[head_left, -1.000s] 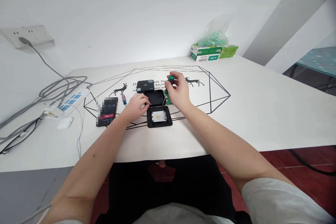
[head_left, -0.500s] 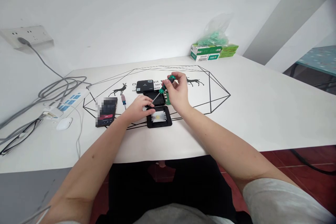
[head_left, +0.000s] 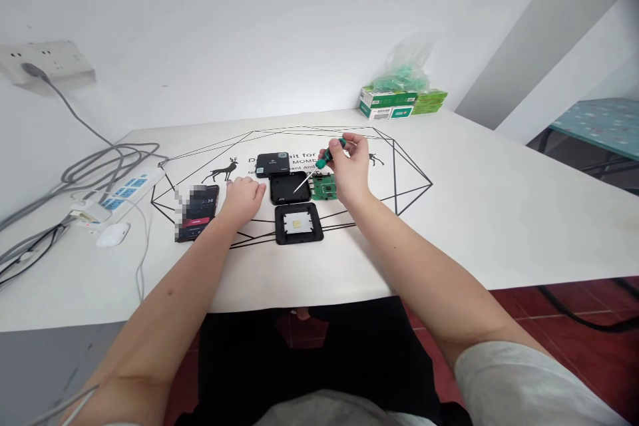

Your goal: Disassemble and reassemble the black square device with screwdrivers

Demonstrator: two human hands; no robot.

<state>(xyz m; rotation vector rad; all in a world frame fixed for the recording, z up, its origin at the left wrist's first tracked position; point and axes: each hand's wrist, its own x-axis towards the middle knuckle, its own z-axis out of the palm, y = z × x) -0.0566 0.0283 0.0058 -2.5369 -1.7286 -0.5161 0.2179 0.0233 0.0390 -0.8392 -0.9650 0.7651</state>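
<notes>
My right hand (head_left: 351, 166) grips a green-and-black screwdriver (head_left: 324, 163) by its handle. Its thin shaft points down-left, with the tip over the open black plastic case (head_left: 289, 188). My left hand (head_left: 244, 198) rests on the table left of the case, fingers curled over a second, smaller screwdriver (head_left: 229, 182); only a bit of its handle end shows. A black square cover with a metal plate (head_left: 299, 223) lies in front of the case. The green circuit board (head_left: 323, 186) sits at the case's right, partly behind my right hand. A flat black box (head_left: 273, 164) lies behind.
A phone (head_left: 198, 212) lies left of my left hand. Farther left are a white earbud case (head_left: 113, 234), a power strip (head_left: 132, 190) and grey cables (head_left: 114, 153). Green-and-white boxes (head_left: 387, 103) under a plastic bag (head_left: 407, 70) stand against the wall.
My left hand has left the case and screwdriver shaft and moved left onto the smaller screwdriver. My right hand has lifted the green-and-black screwdriver slightly up and right, uncovering more of the case and board.
</notes>
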